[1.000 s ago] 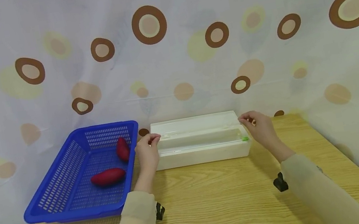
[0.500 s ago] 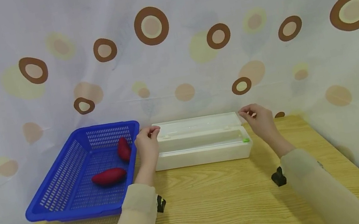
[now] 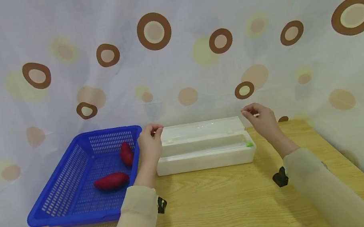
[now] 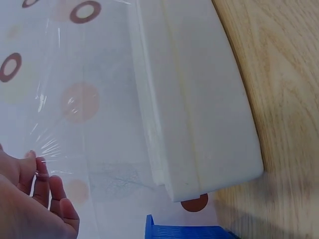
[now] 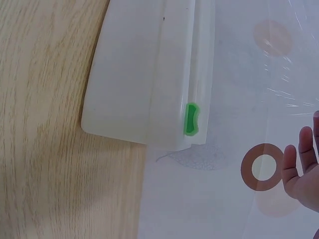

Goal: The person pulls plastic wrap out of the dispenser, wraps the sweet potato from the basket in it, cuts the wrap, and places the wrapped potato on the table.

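Note:
A white cling film dispenser box (image 3: 208,160) stands on the table with its lid (image 3: 203,128) raised at the back. A green cutter slide (image 5: 191,119) sits at its right end. Clear cling film (image 4: 52,142) stretches up from the box, creased where fingers pull on it. Beyond the box's left end, my left hand (image 3: 151,145) pinches one corner of the film between thumb and forefinger. My right hand (image 3: 262,121) pinches the opposite corner; in the right wrist view its fingertips are partly cut off by the frame's edge.
To the left stands a blue plastic basket (image 3: 33,221) holding two dark red sweet potatoes (image 3: 111,181), its right rim close to my left forearm. A curtain with brown rings (image 3: 183,68) hangs right behind the wooden table (image 3: 218,212).
Both hands have risen a little above the dispenser, drawing the film upward between them. The dispenser and the basket stay in place.

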A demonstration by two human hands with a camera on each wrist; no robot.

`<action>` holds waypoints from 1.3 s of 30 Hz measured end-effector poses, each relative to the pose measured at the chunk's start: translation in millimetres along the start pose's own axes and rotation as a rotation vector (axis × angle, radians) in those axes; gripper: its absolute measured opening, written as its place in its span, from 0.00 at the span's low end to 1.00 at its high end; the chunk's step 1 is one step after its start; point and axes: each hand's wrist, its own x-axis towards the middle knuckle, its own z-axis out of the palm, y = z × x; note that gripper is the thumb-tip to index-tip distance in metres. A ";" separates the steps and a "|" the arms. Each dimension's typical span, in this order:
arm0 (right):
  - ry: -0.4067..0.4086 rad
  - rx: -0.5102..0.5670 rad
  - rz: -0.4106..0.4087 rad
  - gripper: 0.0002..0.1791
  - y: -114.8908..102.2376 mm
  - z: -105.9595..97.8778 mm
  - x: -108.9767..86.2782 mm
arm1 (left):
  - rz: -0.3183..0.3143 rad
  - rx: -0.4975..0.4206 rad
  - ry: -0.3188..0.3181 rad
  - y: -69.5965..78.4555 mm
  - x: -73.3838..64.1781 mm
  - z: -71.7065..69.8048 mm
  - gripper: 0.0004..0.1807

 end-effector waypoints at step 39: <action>0.016 -0.035 -0.041 0.17 -28.2 -24.6 22.5 | -0.045 0.145 -0.225 42.2 43.0 -32.7 0.10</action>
